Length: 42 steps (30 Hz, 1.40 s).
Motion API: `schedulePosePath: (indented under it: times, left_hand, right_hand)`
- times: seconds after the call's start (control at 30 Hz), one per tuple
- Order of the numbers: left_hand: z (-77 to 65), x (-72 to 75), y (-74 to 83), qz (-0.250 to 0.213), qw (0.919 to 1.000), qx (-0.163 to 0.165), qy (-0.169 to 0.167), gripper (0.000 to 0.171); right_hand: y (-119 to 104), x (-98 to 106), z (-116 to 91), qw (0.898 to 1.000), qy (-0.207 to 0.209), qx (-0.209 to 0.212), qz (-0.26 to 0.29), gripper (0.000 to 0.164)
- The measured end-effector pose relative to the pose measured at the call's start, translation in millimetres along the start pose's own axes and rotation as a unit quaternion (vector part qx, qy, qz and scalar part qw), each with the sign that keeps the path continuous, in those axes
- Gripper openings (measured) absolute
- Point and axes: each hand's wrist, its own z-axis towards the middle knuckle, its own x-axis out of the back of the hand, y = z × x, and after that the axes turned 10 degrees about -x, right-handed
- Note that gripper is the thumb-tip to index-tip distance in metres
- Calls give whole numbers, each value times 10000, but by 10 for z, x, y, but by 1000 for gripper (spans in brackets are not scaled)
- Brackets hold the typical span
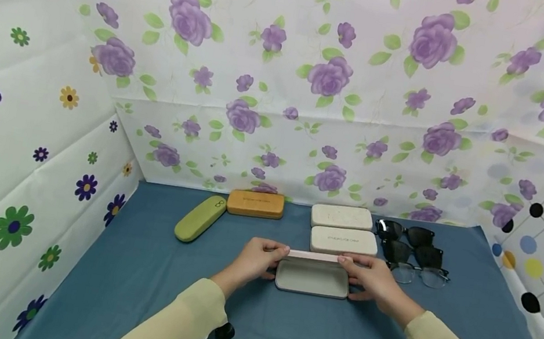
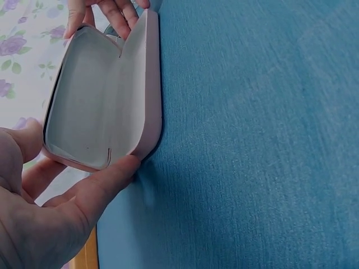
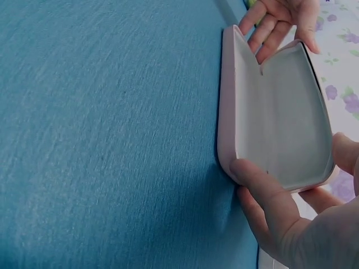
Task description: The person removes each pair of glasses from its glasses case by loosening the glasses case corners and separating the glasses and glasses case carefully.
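A pale pink glasses case [image 1: 312,281] rests on the blue cloth in front of me, its lid raised and its grey lining bare. My left hand [image 1: 252,260] holds the case's left end, thumb at the lid's edge and fingers at the side. At the opposite end, my right hand [image 1: 375,280] grips it in the same way. The left wrist view shows the hollow inside of the case [image 2: 84,95] with nothing in it. In the right wrist view, a fingertip of the right hand [image 3: 291,218] touches the base's corner.
Behind the case lie two whitish glasses cases [image 1: 343,241]. To their right are two pairs of dark sunglasses [image 1: 411,254] and clear glasses [image 1: 432,278]. A green case [image 1: 200,218] and an orange case [image 1: 255,204] lie back left. Flowered cloth [image 1: 274,152] walls the rear.
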Motion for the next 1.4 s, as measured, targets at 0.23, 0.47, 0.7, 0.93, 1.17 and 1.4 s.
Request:
schedulePosePath:
  times: [0.23,0.47,0.7,0.93,1.17,1.4]
  left_hand:
    - [-20,7,-4,149,9998,-89,-48,39]
    - [-30,26,-38,406,9991,-119,-81,41]
    - [-45,50,-43,370,9990,-142,-209,46]
    - [-61,64,-68,45,9993,-57,-361,45]
    - [-75,71,-78,-93,9989,-123,-451,42]
    - [-114,93,-130,351,9955,-650,-586,38]
  right_hand:
    - [16,17,2,10000,23,9,83,71]
    - [11,1,-3,9999,36,-83,133,72]
    - [22,22,-5,9997,-19,-102,229,74]
    - [76,43,2,9994,-213,-46,284,75]
    - [77,39,1,9992,-203,-25,350,75]
    - [118,29,-46,9995,-152,284,22,66]
